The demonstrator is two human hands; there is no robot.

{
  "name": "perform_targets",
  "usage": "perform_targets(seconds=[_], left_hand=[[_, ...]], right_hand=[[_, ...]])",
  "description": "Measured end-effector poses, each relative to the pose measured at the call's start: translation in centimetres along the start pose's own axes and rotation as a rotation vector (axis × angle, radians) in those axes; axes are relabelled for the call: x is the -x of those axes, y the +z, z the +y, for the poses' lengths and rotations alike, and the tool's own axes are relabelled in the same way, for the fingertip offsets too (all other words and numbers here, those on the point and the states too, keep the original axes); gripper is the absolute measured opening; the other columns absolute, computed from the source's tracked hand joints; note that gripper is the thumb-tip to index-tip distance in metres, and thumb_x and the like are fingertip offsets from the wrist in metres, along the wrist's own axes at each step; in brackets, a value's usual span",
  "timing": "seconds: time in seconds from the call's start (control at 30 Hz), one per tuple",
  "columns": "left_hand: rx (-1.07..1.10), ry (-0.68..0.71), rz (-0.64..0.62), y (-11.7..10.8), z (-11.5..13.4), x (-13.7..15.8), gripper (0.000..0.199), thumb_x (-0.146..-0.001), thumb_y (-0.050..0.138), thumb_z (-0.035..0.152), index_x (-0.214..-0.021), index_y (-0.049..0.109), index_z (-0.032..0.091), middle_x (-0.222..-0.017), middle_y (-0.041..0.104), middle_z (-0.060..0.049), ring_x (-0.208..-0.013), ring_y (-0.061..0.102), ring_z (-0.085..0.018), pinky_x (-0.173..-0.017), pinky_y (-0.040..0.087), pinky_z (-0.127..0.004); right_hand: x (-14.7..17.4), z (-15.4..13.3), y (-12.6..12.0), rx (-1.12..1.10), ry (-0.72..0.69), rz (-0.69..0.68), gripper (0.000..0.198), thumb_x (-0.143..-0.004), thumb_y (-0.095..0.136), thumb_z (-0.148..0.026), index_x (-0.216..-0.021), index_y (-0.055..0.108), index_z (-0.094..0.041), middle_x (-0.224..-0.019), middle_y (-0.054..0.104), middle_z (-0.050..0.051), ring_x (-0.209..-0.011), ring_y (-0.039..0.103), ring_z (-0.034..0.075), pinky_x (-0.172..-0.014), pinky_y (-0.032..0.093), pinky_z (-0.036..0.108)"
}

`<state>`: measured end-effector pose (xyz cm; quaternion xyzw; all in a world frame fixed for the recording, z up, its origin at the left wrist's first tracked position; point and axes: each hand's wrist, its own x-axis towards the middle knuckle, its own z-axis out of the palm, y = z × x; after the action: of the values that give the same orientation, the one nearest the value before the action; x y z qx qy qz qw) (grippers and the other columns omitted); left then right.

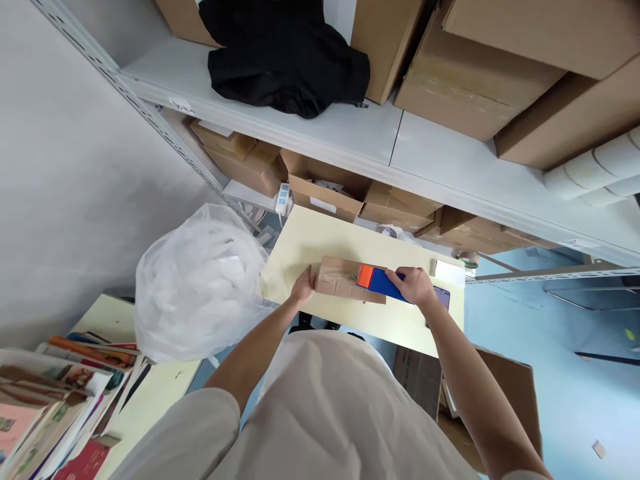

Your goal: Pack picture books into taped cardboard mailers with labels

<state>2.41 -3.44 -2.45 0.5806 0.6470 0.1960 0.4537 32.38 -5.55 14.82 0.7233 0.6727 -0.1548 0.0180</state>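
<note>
A small brown cardboard box [336, 279] lies on the pale yellow table [300, 233], with clear tape visible along its top. My left hand [303, 287] grips the box's left end, its fingers partly hidden behind it. In my right hand [414, 285] is a flat blue piece with an orange end [384, 281], held by its right side between thumb and fingers. The orange end lies over the right part of the cardboard box. What exactly this blue piece is, I cannot make out. Just right of my right hand, a dark-screened phone [442, 297] rests on the table.
A large clear bag of white material [200, 287] stands left of the table. Beyond the table, shelving [320, 150] holds cardboard boxes [465, 87] and a black garment [285, 60]. Books [75, 393] are stacked at lower left. An open carton [510, 393] sits at lower right.
</note>
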Motion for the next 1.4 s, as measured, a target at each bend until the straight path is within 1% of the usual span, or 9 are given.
perform_targets(seconds=[0.13, 0.2, 0.27, 0.47, 0.73, 0.93, 1.03, 1.23, 1.4], left_hand=[[-0.208, 0.329, -0.090, -2.6, 3.0, 0.8, 0.107, -0.070, 0.049, 0.074, -0.146, 0.017, 0.007, -0.155, 0.007, -0.019, -0.143, 0.010, -0.031, -0.113, 0.017, -0.043], [-0.470, 0.599, -0.156, -3.1, 5.4, 0.6, 0.135, -0.045, 0.067, 0.077, -0.147, 0.013, 0.006, -0.155, 0.001, -0.023, -0.142, 0.000, -0.040, -0.112, 0.006, -0.052], [-0.651, 0.709, -0.219, -2.9, 7.6, 0.1, 0.143, -0.037, 0.073, 0.070, -0.147, 0.009, 0.006, -0.153, 0.008, -0.025, -0.141, 0.004, -0.042, -0.112, 0.002, -0.054], [-0.812, 0.643, -0.284, -2.0, 9.2, -0.8, 0.135, -0.043, 0.075, 0.054, -0.146, 0.003, 0.003, -0.134, 0.042, -0.024, -0.125, 0.036, -0.038, -0.110, 0.011, -0.052], [-0.925, 0.644, -0.308, -2.8, 9.7, -1.2, 0.129, -0.046, 0.072, 0.052, -0.146, 0.008, 0.002, -0.132, 0.043, -0.023, -0.121, 0.037, -0.037, -0.110, 0.000, -0.055], [-1.067, 0.598, -0.309, -4.5, 10.1, -2.0, 0.132, -0.049, 0.071, 0.059, -0.146, 0.002, -0.001, -0.146, 0.026, -0.028, -0.136, 0.019, -0.042, -0.109, -0.006, -0.056], [-1.065, 0.618, -0.336, -2.1, 11.1, -1.3, 0.133, -0.052, 0.063, 0.073, -0.147, 0.003, 0.001, -0.153, 0.007, -0.026, -0.141, 0.000, -0.041, -0.109, -0.008, -0.055], [-0.956, 0.665, -0.369, 5.9, 14.3, 0.4, 0.123, -0.062, 0.049, 0.080, -0.148, 0.006, 0.003, -0.155, 0.005, -0.021, -0.142, -0.007, -0.036, -0.112, -0.008, -0.052], [-0.960, 0.645, -0.363, 6.8, 14.7, 0.5, 0.120, -0.065, 0.050, 0.078, -0.147, 0.007, 0.002, -0.155, 0.006, -0.021, -0.143, -0.003, -0.035, -0.113, -0.006, -0.049]], right_hand=[[-0.3, 0.2, -0.4, -0.024, -0.023, -0.036, 0.056, -0.089, 0.032, -0.059, -0.060, 0.062, -0.021, -0.062, 0.066, 0.006, -0.062, 0.060, 0.019, -0.059, 0.037, 0.027], [-0.6, 0.3, -0.6, -0.032, -0.033, -0.048, 0.056, -0.089, 0.032, -0.059, -0.061, 0.062, -0.021, -0.063, 0.066, 0.006, -0.063, 0.060, 0.019, -0.059, 0.037, 0.027], [-0.9, 0.2, -0.7, -0.039, -0.045, -0.069, 0.055, -0.089, 0.033, -0.058, -0.062, 0.063, -0.021, -0.064, 0.066, 0.006, -0.064, 0.061, 0.019, -0.060, 0.037, 0.027], [-1.0, 0.9, -1.1, -0.018, -0.079, -0.144, 0.054, -0.088, 0.034, -0.058, -0.063, 0.063, -0.020, -0.064, 0.066, 0.007, -0.065, 0.061, 0.019, -0.059, 0.038, 0.028], [-0.5, 9.8, 1.1, -0.072, -0.018, -0.198, 0.055, -0.087, 0.032, -0.059, -0.057, 0.058, -0.021, -0.055, 0.061, 0.005, -0.055, 0.057, 0.017, -0.055, 0.038, 0.027], [-2.5, 9.1, 5.0, -0.180, -0.091, -0.115, 0.052, -0.086, 0.033, -0.058, -0.056, 0.054, -0.021, -0.056, 0.061, 0.005, -0.058, 0.058, 0.018, -0.059, 0.038, 0.027], [-3.0, 9.0, 5.7, -0.235, -0.107, -0.116, 0.054, -0.086, 0.031, -0.059, -0.055, 0.052, -0.021, -0.054, 0.059, 0.005, -0.056, 0.056, 0.017, -0.058, 0.037, 0.027], [-2.9, 9.7, 6.5, -0.339, -0.097, -0.158, 0.058, -0.087, 0.027, -0.062, -0.053, 0.051, -0.021, -0.050, 0.054, 0.003, -0.052, 0.052, 0.015, -0.056, 0.036, 0.027], [-2.6, 10.4, 6.8, -0.463, -0.096, -0.235, 0.060, -0.086, 0.028, -0.064, -0.053, 0.049, -0.020, -0.049, 0.050, 0.000, -0.047, 0.045, 0.012, -0.050, 0.034, 0.025]])
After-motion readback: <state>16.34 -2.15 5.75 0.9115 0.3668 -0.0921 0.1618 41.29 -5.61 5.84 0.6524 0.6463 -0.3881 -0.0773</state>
